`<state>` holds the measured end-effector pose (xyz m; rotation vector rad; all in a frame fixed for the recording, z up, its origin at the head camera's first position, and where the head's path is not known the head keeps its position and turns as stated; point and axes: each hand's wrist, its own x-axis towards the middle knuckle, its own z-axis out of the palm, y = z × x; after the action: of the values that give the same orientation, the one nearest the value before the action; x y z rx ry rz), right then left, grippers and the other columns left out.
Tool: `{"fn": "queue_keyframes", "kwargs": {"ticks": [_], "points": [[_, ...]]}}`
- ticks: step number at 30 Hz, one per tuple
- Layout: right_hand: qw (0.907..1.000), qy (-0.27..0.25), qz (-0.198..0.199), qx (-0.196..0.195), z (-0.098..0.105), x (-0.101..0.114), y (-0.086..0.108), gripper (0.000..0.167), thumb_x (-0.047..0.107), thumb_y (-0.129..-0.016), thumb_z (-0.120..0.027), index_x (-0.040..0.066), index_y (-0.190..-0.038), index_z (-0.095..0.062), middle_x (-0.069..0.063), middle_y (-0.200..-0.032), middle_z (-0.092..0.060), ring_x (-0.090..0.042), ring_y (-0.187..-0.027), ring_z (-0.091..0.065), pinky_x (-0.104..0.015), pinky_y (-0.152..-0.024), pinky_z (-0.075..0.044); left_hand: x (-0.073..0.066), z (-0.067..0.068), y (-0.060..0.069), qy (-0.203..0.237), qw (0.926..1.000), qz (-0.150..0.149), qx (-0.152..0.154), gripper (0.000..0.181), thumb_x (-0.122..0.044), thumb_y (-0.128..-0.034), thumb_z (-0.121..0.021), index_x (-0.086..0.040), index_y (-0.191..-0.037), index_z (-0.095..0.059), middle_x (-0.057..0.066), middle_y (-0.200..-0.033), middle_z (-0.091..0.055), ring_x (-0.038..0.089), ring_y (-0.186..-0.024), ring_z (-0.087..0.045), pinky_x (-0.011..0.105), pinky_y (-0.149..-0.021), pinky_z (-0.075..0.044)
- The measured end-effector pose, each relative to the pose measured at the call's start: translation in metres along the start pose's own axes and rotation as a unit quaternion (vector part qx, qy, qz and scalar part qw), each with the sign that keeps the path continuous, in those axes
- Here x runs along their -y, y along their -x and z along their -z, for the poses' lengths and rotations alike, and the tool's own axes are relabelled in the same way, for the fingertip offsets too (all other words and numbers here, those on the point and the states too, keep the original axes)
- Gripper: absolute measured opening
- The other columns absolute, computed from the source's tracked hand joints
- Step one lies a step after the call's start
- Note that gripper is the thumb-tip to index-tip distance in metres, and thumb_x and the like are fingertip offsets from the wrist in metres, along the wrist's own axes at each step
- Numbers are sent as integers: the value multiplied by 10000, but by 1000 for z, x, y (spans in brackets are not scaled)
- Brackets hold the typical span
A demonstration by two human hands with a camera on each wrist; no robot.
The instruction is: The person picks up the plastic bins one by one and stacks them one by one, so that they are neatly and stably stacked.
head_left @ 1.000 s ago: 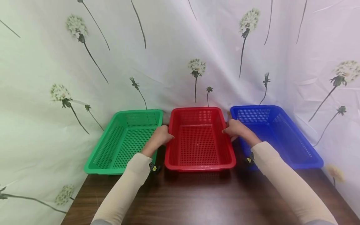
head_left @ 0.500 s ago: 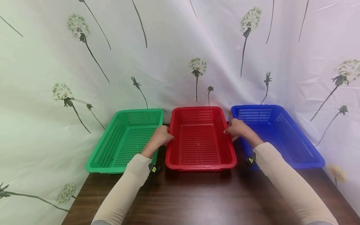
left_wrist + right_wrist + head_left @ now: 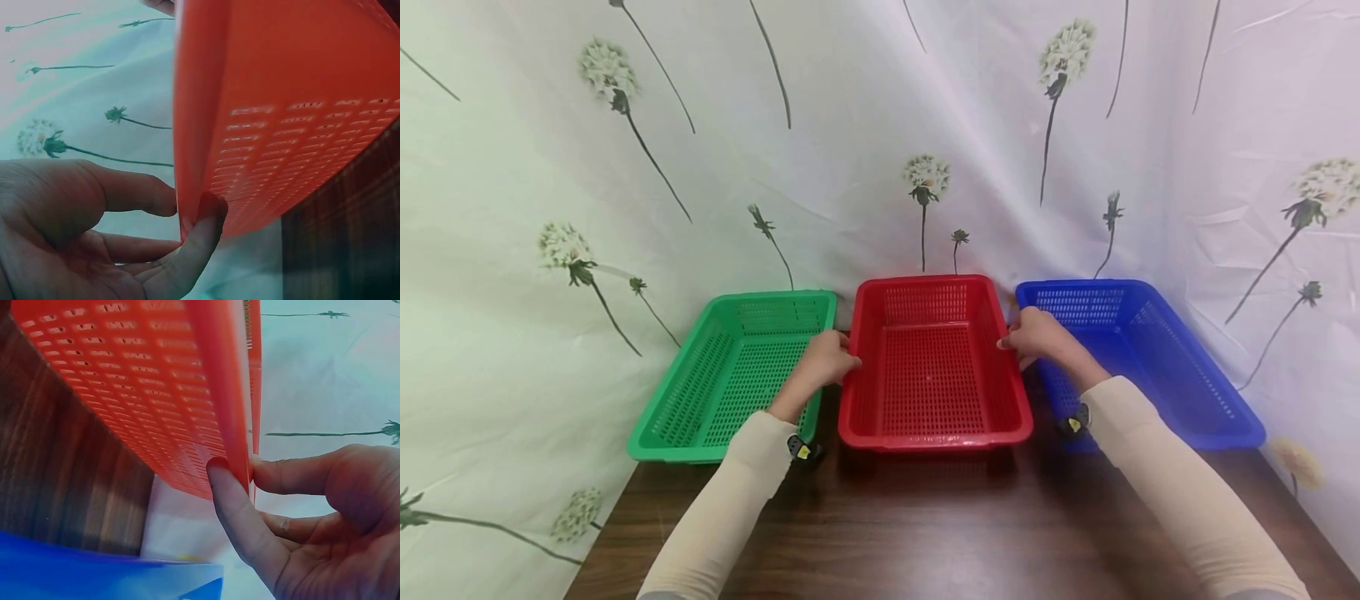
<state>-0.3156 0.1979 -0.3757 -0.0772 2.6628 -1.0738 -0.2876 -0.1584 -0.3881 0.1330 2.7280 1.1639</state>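
Observation:
A red perforated plastic basket (image 3: 928,379) is in the middle of the head view, with nothing in it. My left hand (image 3: 822,367) pinches its left rim, thumb on one side and fingers curled under the other, as the left wrist view shows of the hand (image 3: 81,231). On the opposite side my right hand (image 3: 1045,340) pinches the right rim the same way; in the right wrist view this hand (image 3: 337,519) has its fingertips against the outer wall. The basket's far end looks slightly raised.
A green basket (image 3: 726,452) stands to the left and a blue basket (image 3: 1157,367) to the right, both close to the red one. All are on a dark wooden table (image 3: 925,533). Behind hangs a white cloth (image 3: 850,167) with dandelion prints.
The red basket has risen slightly in the head view, and both hands have moved up a little with it, keeping their grip on its rims. The green and blue baskets have not moved.

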Motion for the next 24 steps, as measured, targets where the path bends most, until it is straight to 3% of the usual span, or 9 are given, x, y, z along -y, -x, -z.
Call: {"fn": "queue_keyframes", "kwargs": {"ticks": [5,9,15,18,24], "points": [[9999,-128,87,69,8,6,6,200,72,-1027,-666,-127,-1039,-682,-276,-978,-767,-273,-754,-802,-415,-725,-678,-5,8,3,93,10000,6,3,378,-68,-1029,-632,126,-1353,-611,267,-1129,-739,286,-860,-788,358,-687,-667],[9991,-353,185,153,17,11,10,198,91,-1043,-662,-104,-1007,-682,-251,-964,-773,-249,-761,-800,-481,-815,-670,-10,18,7,313,9995,56,-57,426,-94,-1031,-650,118,-1396,-588,283,-1193,-723,311,-919,-791,365,-730,-672],[9967,-709,284,271,27,19,16,229,100,-1046,-670,-126,-1089,-672,-245,-1003,-773,-248,-800,-807,-547,-901,-641,-14,36,14,864,9961,170,-97,439,-159,-1051,-657,73,-1419,-597,256,-1259,-711,269,-960,-768,485,-954,-642],[9949,-888,312,363,32,22,19,283,116,-1056,-663,-148,-1158,-653,-223,-1006,-773,-222,-802,-799,-531,-900,-645,-16,46,17,1280,9916,175,-74,421,-175,-1060,-651,72,-1400,-620,249,-1279,-701,201,-941,-750,493,-1008,-617],[9873,-1394,442,615,42,29,24,344,143,-1090,-610,-167,-1239,-629,-109,-973,-766,-144,-810,-760,-398,-838,-674,-16,67,23,2228,9748,78,58,440,-170,-1085,-614,93,-1437,-584,243,-1406,-625,129,-1010,-718,334,-997,-617]]}}
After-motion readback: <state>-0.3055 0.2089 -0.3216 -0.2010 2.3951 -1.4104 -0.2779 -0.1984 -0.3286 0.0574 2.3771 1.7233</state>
